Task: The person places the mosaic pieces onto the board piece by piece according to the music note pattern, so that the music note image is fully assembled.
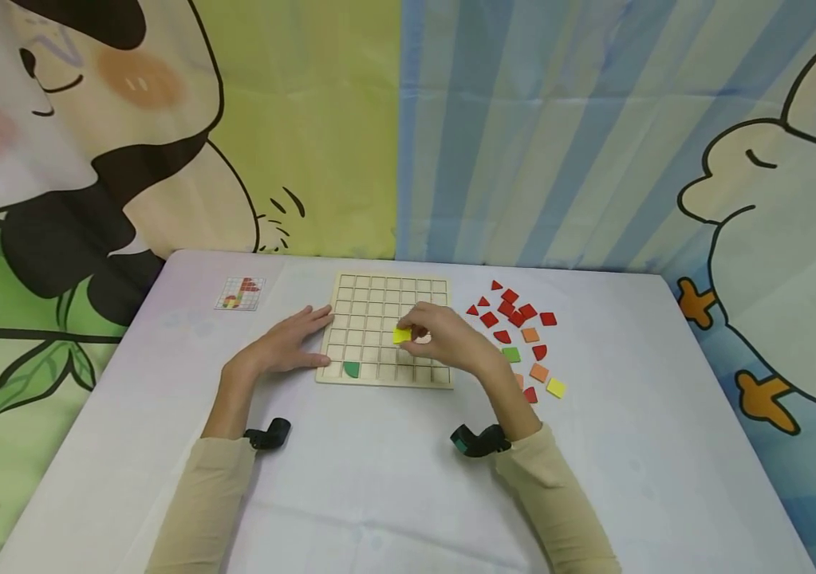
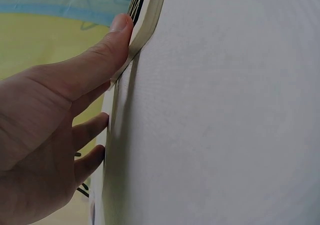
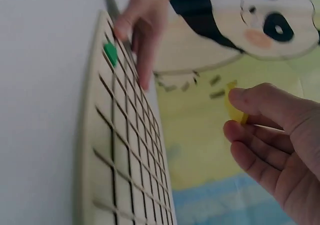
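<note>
Between thumb and fingertips, my right hand (image 1: 447,336) pinches a small yellow tile (image 1: 401,335). In the right wrist view the yellow tile (image 3: 237,105) is partly hidden by the thumb, held above the board. A square wooden grid board (image 1: 384,379) lies on the table, with one green quarter-round tile (image 1: 352,369) in its bottom row, left of the middle. At the board's left edge rests my left hand (image 1: 289,343), thumb and fingers spread along the side; the left wrist view shows the thumb (image 2: 100,60) against the rim.
Right of the board lie scattered tiles: several red squares (image 1: 548,319), red triangles (image 1: 497,285), red quarter-rounds (image 1: 540,351), orange squares (image 1: 539,372), a green square (image 1: 511,354) and a yellow square (image 1: 556,388). A printed pattern card (image 1: 240,293) sits at the back left of the white table (image 1: 364,486).
</note>
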The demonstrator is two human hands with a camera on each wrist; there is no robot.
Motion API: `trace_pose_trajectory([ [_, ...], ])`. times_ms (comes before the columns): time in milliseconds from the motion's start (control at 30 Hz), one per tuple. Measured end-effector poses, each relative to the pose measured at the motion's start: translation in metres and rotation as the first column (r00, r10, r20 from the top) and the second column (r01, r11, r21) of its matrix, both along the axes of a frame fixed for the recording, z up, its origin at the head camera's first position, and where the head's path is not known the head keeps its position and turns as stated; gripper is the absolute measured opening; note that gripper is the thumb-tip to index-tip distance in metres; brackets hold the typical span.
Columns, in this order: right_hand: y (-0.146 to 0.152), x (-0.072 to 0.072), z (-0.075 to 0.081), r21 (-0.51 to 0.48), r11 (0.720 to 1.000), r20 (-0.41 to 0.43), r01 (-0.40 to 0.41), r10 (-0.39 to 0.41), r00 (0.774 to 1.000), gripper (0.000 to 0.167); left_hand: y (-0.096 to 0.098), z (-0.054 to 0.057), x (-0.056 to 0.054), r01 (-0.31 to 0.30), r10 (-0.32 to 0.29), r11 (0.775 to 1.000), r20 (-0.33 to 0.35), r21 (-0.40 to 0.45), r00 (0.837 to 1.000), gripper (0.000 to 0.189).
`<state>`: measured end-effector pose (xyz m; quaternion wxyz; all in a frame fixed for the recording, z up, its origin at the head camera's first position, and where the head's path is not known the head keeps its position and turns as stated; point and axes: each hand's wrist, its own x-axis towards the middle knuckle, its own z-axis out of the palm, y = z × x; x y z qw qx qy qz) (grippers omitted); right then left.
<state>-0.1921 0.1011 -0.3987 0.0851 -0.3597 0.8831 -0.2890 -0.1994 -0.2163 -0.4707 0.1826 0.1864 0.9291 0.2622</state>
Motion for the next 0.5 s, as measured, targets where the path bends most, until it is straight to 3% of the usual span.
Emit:
trace_pose_trajectory([
  [200,-0.029,0.014,-0.006,0.014,0.998,-0.042,-0.057,0.057,0.997,0.027,0.002,-0.003,-0.001,-0.004,0.003,1.0,-0.012,-0.026,1.0,0.089],
  [500,-0.04,0.017,-0.018,0.018,0.995,-0.067,-0.096,0.097,0.993,0.024,0.001,-0.002,-0.001,-0.007,0.007,0.999,-0.014,-0.035,1.0,0.089],
])
